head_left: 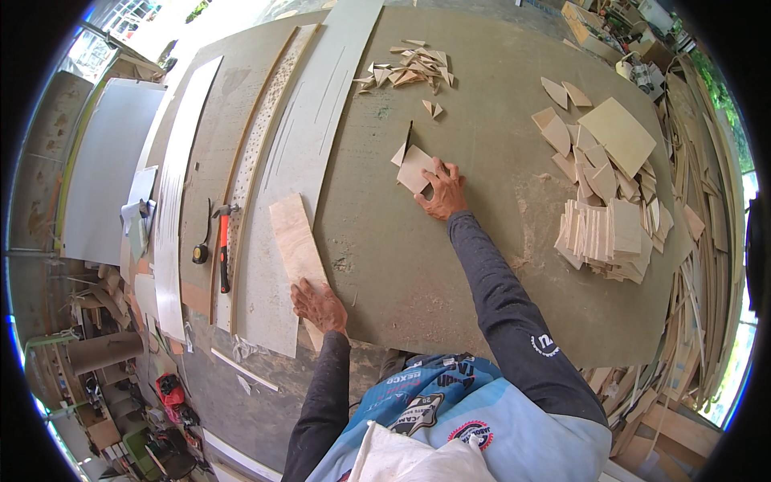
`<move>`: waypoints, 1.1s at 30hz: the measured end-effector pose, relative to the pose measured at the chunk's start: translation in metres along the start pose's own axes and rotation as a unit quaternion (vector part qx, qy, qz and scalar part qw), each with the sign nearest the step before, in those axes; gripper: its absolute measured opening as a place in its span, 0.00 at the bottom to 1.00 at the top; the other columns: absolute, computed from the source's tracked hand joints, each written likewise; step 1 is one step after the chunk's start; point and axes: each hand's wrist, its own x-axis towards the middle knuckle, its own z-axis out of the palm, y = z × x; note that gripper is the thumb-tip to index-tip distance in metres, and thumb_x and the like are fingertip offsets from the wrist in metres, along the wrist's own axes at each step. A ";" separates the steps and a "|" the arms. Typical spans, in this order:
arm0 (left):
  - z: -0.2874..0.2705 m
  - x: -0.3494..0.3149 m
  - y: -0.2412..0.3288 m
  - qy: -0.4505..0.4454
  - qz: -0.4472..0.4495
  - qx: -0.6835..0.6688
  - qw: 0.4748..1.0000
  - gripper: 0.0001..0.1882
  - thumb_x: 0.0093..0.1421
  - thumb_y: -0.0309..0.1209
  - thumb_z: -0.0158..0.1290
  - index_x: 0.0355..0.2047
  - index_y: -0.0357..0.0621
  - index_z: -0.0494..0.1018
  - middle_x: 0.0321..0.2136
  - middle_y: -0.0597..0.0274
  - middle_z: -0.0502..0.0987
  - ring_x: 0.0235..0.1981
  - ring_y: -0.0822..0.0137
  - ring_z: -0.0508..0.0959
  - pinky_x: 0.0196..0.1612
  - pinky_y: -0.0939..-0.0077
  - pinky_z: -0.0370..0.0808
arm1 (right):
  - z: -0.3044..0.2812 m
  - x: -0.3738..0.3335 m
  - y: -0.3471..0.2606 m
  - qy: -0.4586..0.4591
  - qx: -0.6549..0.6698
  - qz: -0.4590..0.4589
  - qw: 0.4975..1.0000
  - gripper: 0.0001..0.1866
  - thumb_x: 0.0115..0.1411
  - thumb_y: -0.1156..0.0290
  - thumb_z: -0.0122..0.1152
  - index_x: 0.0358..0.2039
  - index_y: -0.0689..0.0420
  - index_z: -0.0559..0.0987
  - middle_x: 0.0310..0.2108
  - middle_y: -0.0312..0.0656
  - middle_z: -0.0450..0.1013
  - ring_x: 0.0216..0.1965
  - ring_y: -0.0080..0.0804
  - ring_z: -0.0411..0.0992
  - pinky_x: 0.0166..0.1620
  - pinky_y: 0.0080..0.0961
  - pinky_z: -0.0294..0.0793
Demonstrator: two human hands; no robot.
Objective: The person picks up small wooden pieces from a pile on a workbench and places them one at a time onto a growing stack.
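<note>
My left hand (320, 307) grips a pale plywood strip (294, 233) across its near part, on the table's left side. The strip overlaps the edge of a long white panel. Farther off, my right hand (444, 191) has its fingers bent over a small squarish plywood piece (414, 169), holding it down on the table. Against that piece's far edge stands a thin dark blade (409, 138), jutting up from the tabletop. A small pale offcut (398, 156) lies at the blade's left side. The underside of my right palm is hidden.
Pointed offcuts (422, 66) are heaped at the far middle of the table (418, 273). To the right sit stacked plywood squares (602, 229) and curved pieces (590, 153). A hammer (226, 249), tape measure (201, 253) and long white panel (321, 120) lie left. Wood strips (707, 209) line the right.
</note>
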 end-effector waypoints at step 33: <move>0.004 0.000 -0.002 0.015 0.006 0.010 1.000 0.33 0.67 0.40 0.51 0.69 0.44 0.58 0.71 0.45 0.54 0.73 0.46 0.51 0.72 0.42 0.44 | 0.009 0.000 -0.017 0.025 0.014 0.043 0.999 0.31 0.51 0.53 0.74 0.53 0.54 0.80 0.66 0.52 0.60 0.63 0.51 0.55 0.61 0.61 0.60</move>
